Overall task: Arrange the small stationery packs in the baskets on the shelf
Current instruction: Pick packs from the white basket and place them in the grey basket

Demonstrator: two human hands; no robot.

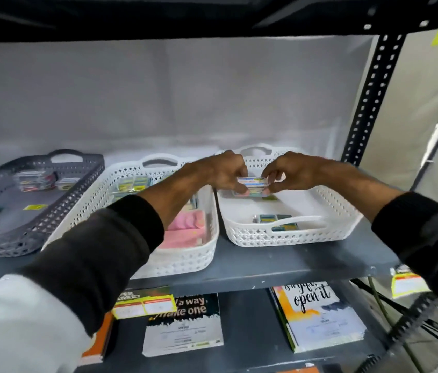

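A small stationery pack (252, 182) with a white, blue and yellow label is held over the back half of the right white basket (347, 208). My left hand (223, 169) pinches its left end and my right hand (291, 170) pinches its right end. More packs lie under it on the basket floor, and a teal pack (274, 219) sits by the basket's front handle. The middle white basket (99, 200) holds several packs (134, 183) at the back and pink pads (188, 230) in front. The grey basket (83, 184) on the left holds a few packs (34, 179).
The baskets stand side by side on a grey metal shelf (306, 262). A black perforated upright (371, 103) rises at the right. Notebooks (317, 316) lie on the shelf below, and yellow price tags (145, 305) hang on the shelf edge.
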